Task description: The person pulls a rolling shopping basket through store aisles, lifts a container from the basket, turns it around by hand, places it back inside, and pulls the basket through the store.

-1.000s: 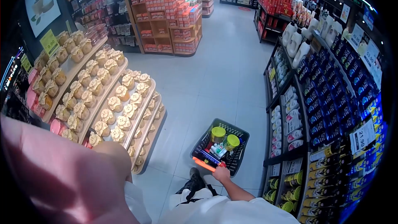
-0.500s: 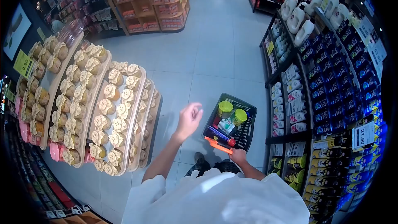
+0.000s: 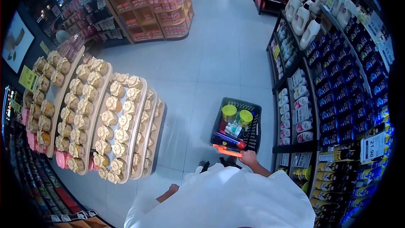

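My right hand is wrapped round the orange handle of a dark green basket. Inside the basket are two containers with yellow-green lids, a dark blue and red package and some white and green items. My left hand hangs low beside my white shirt, left of the basket and away from the shelves. It is small in view, and its fingers are too unclear to tell their pose.
Tiered shelves of cloth-topped jars stand on the left. Black shelving with white bottles and blue packs lines the right. Ahead, a wooden shelf holds red boxes beside the tiled aisle.
My left hand, earlier raised in front of me with its fingers apart, has dropped down beside my body. My right hand still holds the basket's handle.
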`<state>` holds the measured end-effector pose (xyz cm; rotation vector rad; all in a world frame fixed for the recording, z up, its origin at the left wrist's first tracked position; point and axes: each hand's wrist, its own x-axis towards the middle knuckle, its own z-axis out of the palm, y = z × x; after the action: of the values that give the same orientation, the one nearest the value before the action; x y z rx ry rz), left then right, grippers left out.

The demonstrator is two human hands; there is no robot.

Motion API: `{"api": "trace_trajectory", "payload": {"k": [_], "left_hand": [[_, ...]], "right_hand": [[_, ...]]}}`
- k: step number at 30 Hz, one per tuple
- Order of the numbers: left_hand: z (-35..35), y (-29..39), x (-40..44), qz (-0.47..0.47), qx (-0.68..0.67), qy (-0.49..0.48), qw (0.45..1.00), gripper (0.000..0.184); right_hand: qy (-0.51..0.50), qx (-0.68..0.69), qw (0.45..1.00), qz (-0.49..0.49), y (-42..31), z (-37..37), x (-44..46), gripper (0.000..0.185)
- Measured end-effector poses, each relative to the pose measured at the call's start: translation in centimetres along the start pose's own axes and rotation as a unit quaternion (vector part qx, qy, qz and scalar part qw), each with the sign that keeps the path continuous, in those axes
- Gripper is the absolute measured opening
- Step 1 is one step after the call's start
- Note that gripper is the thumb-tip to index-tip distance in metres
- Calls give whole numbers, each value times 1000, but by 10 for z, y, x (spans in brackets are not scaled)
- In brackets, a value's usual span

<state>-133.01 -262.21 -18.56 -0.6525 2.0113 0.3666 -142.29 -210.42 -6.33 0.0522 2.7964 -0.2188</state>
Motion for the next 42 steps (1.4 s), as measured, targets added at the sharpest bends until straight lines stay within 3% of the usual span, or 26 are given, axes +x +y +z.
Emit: {"api": "trace_trajectory", "payload": {"k": [3, 4, 5, 7, 8, 9, 12, 14, 16, 20, 21, 24, 25, 27, 29, 30, 31, 32, 33, 34, 36, 40, 42], "left_hand": [[-8, 87, 24, 179, 51, 77, 980, 36], [-22, 122, 24, 292, 90, 5, 952, 32], [-34, 183, 4, 237, 97, 60, 965, 30], [-46, 268, -19, 329, -54, 139, 933, 28], [-68, 315, -73, 341, -128, 115, 924, 29], [-68, 352, -91, 417, -44, 254, 872, 31], [-62, 429, -138, 555, -12, 239, 797, 30], [-43, 452, -161, 605, 110, 186, 766, 33], [-21, 466, -155, 610, 171, 49, 773, 39], [-14, 475, -150, 538, 312, 47, 782, 47], [-15, 475, -149, 528, 319, 43, 786, 49], [-22, 462, -143, 565, 236, 83, 786, 48], [-24, 452, -139, 549, 168, 119, 810, 47], [-26, 422, -133, 505, 30, 189, 842, 44], [-17, 376, -83, 419, -70, 178, 888, 43], [-19, 350, -65, 326, -69, 111, 936, 40], [-6, 310, -29, 286, -101, 90, 949, 34], [-10, 283, -23, 226, -25, 48, 973, 36], [-17, 250, -21, 145, -63, -66, 985, 39], [-23, 235, -47, 103, 35, -44, 993, 36], [-23, 208, -80, 125, 97, 15, 987, 32], [6, 211, -59, 190, 130, 20, 973, 32], [15, 228, -49, 238, 141, 14, 961, 31]], "right_hand": [[-24, 9, 1000, -3, 14, -11, 15, 24], [-30, 11, 999, -5, 19, -16, 21, 24], [-33, 8, 999, -10, 23, -18, 24, 24], [-36, 3, 999, -17, 33, -26, 33, 24], [-35, 3, 999, -19, 39, -33, 38, 24], [-36, 3, 999, -20, 42, -40, 40, 24], [-43, 16, 999, 3, 49, -56, 41, 24], [-50, 37, 998, 12, 58, -50, 50, 24], [-56, 68, 996, 5, 58, -62, 51, 23], [32, 101, 994, -6, 63, -46, 44, 31], [94, 123, 988, -17, 65, -42, 34, 38], [236, 238, 941, 42, 75, -30, 6, 42], [275, 273, 920, 55, 78, -40, -9, 43], [225, 373, 869, 235, 115, 39, -20, 38], [37, 457, 787, 413, 172, 151, -36, 36], [-98, 302, 917, 240, 192, 170, -59, 35], [-141, 137, 980, 33, 217, 198, -81, 35], [-204, 144, 966, 66, 219, 204, -96, 35], [-239, 200, 936, 160, 217, 203, -105, 34], [-263, 250, 899, 245, 215, 202, -111, 34], [-268, 295, 865, 305, 214, 196, -109, 33], [-257, 290, 881, 271, 214, 194, -86, 31], [-234, 215, 935, 156, 216, 196, -68, 30]]}}
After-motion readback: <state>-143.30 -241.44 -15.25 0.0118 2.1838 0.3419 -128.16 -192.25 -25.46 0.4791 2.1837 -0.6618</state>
